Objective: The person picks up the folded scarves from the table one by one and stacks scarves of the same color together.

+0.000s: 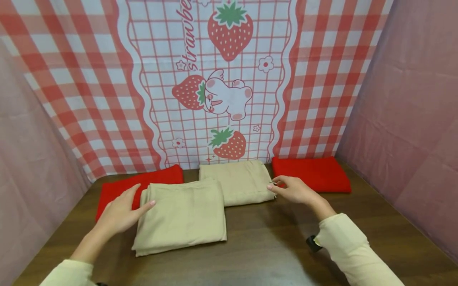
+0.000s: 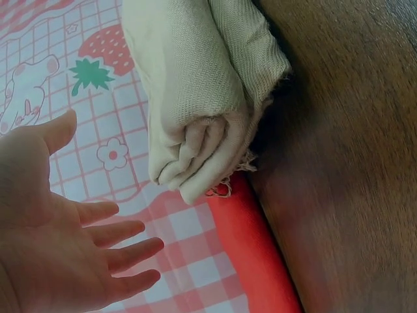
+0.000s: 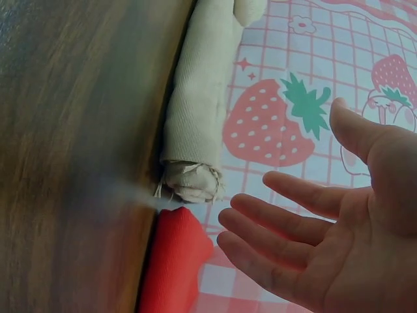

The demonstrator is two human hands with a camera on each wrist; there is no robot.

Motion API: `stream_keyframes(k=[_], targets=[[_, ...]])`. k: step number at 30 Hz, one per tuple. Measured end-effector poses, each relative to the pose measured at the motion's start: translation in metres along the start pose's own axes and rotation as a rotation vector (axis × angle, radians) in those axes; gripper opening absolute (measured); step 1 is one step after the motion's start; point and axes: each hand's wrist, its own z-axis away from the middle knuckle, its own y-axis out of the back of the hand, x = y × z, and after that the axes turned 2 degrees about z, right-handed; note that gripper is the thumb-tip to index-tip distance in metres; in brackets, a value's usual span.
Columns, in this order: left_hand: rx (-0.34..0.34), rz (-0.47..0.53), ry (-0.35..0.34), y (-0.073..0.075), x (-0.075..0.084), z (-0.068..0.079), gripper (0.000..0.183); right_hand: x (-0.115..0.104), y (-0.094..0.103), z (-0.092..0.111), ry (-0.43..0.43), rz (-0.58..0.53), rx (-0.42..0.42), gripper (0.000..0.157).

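A folded beige cloth (image 1: pixel 182 216) lies at front left, its upper right corner overlapping a second folded beige cloth (image 1: pixel 237 182) behind it. My left hand (image 1: pixel 119 210) is at the left side of the front cloth, thumb by its edge. In the left wrist view the hand's fingers (image 2: pixel 130 254) are spread and hold nothing; the cloth's rolled, fringed end (image 2: pixel 202 150) is beyond them. My right hand (image 1: pixel 295 190) is beside the right edge of the back beige cloth. Its fingers (image 3: pixel 280 225) are extended and apart from the cloth's frayed end (image 3: pixel 192 179) in the right wrist view.
A folded red cloth (image 1: pixel 143 178) lies behind the front beige cloth, partly covered. Another red cloth (image 1: pixel 311 174) is at back right, behind my right hand. A strawberry-print checked sheet (image 1: pixel 222 95) hangs at the back of the wooden table (image 1: pixel 264 254), with pink fabric (image 1: pixel 404 131) along both sides.
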Motion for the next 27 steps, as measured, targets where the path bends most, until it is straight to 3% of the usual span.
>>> stream_keyframes(k=[17,27], targets=[[-0.078,0.131,0.046,-0.003,-0.006,-0.003,0.096,0.003,-0.008,-0.005,0.011,-0.03,-0.004,0.052],[-0.148,0.161,0.119,-0.001,-0.009,-0.007,0.089,0.003,-0.011,-0.011,-0.077,-0.093,-0.041,0.056]])
